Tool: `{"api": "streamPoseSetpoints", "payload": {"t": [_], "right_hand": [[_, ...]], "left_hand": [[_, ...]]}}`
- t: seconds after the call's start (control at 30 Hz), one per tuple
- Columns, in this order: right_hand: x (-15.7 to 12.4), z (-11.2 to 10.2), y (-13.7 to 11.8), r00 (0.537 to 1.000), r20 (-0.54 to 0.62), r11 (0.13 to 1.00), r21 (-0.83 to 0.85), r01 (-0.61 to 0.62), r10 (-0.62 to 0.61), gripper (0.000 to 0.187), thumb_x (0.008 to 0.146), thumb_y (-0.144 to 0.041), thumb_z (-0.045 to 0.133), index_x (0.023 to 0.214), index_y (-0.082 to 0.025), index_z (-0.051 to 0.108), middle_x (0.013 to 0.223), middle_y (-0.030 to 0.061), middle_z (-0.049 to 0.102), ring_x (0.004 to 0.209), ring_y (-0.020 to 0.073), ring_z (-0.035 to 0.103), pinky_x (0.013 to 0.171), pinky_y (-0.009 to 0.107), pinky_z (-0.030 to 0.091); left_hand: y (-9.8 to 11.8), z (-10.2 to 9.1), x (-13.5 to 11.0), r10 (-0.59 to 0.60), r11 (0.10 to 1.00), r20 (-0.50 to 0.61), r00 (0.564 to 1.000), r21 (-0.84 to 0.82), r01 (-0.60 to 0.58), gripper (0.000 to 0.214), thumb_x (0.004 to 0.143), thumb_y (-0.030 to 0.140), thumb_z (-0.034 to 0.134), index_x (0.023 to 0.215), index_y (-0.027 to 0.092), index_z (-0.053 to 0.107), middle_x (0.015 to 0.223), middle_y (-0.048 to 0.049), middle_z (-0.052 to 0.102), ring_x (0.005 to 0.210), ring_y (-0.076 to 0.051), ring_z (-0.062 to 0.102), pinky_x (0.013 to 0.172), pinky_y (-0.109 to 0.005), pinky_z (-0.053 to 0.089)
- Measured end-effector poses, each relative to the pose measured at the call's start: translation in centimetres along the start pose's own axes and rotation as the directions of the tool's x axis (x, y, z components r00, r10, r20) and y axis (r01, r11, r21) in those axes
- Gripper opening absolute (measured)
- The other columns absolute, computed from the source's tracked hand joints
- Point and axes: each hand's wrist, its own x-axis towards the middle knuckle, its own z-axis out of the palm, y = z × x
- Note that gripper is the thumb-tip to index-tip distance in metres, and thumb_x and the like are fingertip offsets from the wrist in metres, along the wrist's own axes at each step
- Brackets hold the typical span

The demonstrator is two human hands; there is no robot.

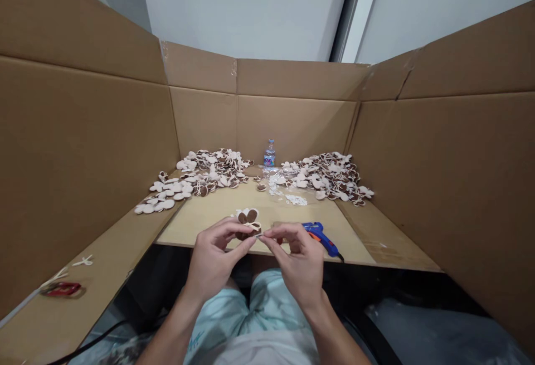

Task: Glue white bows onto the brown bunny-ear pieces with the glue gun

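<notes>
Felt bow (247,222), lower part hidden by left hand (213,262) and right hand (295,262)

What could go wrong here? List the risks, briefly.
The blue glue gun lies close to the right hand, which pinches a bow-shaped piece with the left hand; if the gun is hot, a slip might burn a hand. Its cord runs over the board's front edge and could perhaps drag it off. The water bottle stands between the left pile and right pile; if tipped, it might wet them.
</notes>
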Motion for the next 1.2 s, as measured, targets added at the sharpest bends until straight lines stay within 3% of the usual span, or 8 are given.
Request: {"api": "streamPoseSetpoints", "payload": {"t": [0.23,0.37,0.5,0.7,0.87,1.03,1.1,1.2], "right_hand": [[0.5,0.0,-0.6,0.974,0.032,0.951,0.212,-0.226,0.224,0.021,0.069,-0.025,0.081,0.078,-0.021,0.062,0.071,0.001,0.068,0.066,0.0155,0.065,0.062,0.027,0.054],[1.1,-0.3,-0.2,0.887,0.204,0.79,0.403,-0.462,0.415,0.032,0.058,-0.022,0.087,0.075,-0.02,0.06,0.067,-0.0034,0.065,0.061,0.0112,0.062,0.059,0.021,0.052],[1.5,-0.5,0.5,0.831,0.316,0.68,0.477,-0.556,0.458,0.038,0.052,-0.018,0.089,0.078,-0.02,0.061,0.069,-0.004,0.065,0.062,0.01,0.062,0.062,0.021,0.053],[2.2,-1.7,0.7,0.876,0.321,0.731,0.487,-0.478,0.36,0.035,0.053,-0.021,0.089,0.081,-0.021,0.067,0.075,0.0,0.069,0.07,0.0146,0.064,0.066,0.026,0.053],[7.0,-6.6,-0.3,0.987,0.026,0.758,0.638,-0.139,0.159,0.024,0.069,-0.045,0.079,0.076,-0.025,0.069,0.068,-0.0013,0.063,0.064,0.0113,0.059,0.06,0.024,0.049],[11.2,-11.4,0.0,0.973,-0.201,0.8,0.599,0.032,0.111,0.027,0.076,-0.049,0.071,0.066,-0.024,0.065,0.061,-0.0031,0.055,0.059,0.0103,0.055,0.059,0.024,0.047],[10.8,-11.2,0.5,0.989,-0.118,0.888,0.459,-0.027,0.091,0.02,0.077,-0.043,0.071,0.072,-0.023,0.068,0.068,-0.0009,0.062,0.066,0.0122,0.059,0.062,0.025,0.049],[8.0,-8.4,1.1,0.954,0.258,0.971,0.142,-0.192,0.151,0.033,0.072,-0.033,0.076,0.104,-0.025,0.068,0.108,0.0065,0.069,0.099,0.0211,0.063,0.075,0.031,0.052]], "left_hand": [[-0.3,0.0,-0.1,-0.068,0.997,0.037,0.997,-0.042,0.07,0.006,0.072,0.022,0.076,0.075,0.02,0.071,0.075,-0.0033,0.07,0.071,-0.017,0.065,0.066,-0.026,0.054],[-0.5,-0.1,-0.1,-0.122,0.989,0.072,0.99,-0.077,0.127,0.007,0.071,0.023,0.076,0.075,0.02,0.072,0.075,-0.0036,0.07,0.07,-0.016,0.065,0.065,-0.025,0.053],[-0.8,0.0,0.1,-0.166,0.979,0.082,0.983,-0.109,0.175,0.009,0.071,0.025,0.076,0.077,0.019,0.072,0.074,-0.003,0.069,0.068,-0.015,0.063,0.064,-0.023,0.052],[-1.2,0.2,0.7,-0.221,0.972,-0.035,0.975,-0.093,0.217,0.024,0.058,0.024,0.084,0.064,0.017,0.062,0.062,0.0022,0.06,0.059,-0.012,0.056,0.057,-0.021,0.046],[-2.6,-0.3,1.3,-0.235,0.97,-0.045,0.971,-0.077,0.231,0.026,0.058,0.026,0.084,0.062,0.017,0.059,0.059,0.0034,0.058,0.057,-0.011,0.054,0.056,-0.021,0.043],[-3.6,-0.7,1.6,-0.24,0.968,-0.028,0.97,-0.086,0.236,0.024,0.059,0.024,0.084,0.066,0.017,0.062,0.063,0.0027,0.061,0.061,-0.011,0.056,0.06,-0.021,0.044],[-3.6,-0.7,1.6,-0.249,0.964,0.001,0.968,-0.093,0.248,0.022,0.059,0.023,0.084,0.067,0.017,0.064,0.065,0.0019,0.063,0.063,-0.012,0.057,0.061,-0.021,0.045],[-3.3,-0.6,1.3,-0.261,0.96,0.043,0.964,-0.096,0.264,0.018,0.06,0.024,0.084,0.069,0.018,0.069,0.069,-0.0005,0.067,0.066,-0.013,0.06,0.064,-0.022,0.048]]}}
